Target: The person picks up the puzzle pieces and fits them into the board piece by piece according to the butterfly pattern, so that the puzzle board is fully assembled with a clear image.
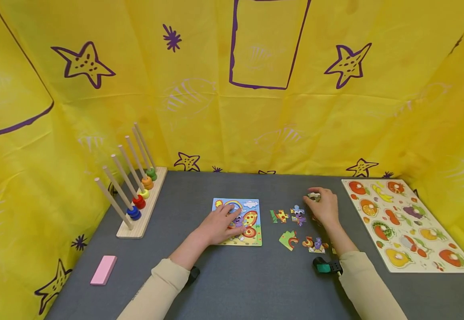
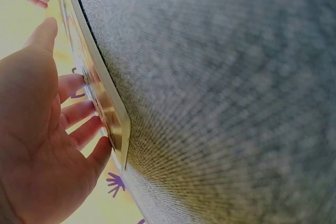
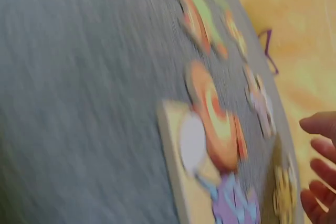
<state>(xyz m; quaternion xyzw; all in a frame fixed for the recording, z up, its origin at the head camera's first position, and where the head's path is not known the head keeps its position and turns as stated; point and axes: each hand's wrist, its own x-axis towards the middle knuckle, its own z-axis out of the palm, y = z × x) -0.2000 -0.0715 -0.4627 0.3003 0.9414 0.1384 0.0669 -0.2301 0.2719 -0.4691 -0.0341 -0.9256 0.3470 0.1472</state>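
My left hand (image 1: 220, 224) rests with fingers spread on a square picture puzzle (image 1: 252, 205) showing a butterfly and a rainbow. In the left wrist view the fingertips (image 2: 100, 153) touch the puzzle's face near its edge. My right hand (image 1: 326, 206) holds a small puzzle piece (image 1: 314, 196) between thumb and fingers, over the far side of the loose pieces; the fingers partly hide it. Nearby lie a green corner piece (image 1: 288, 240), an orange-and-purple piece (image 1: 315, 244), a purple-blue piece (image 1: 298, 215) and a green-and-yellow piece (image 1: 280, 216). Other pieces are partly covered by my right hand and wrist.
A wooden peg rack (image 1: 152, 213) with coloured rings stands at the left. A pink block (image 1: 103, 270) lies near the left edge. At the right is a fruit picture board (image 1: 408, 222). A yellow patterned cloth (image 1: 216, 120) hangs behind the dark table (image 1: 256, 284).
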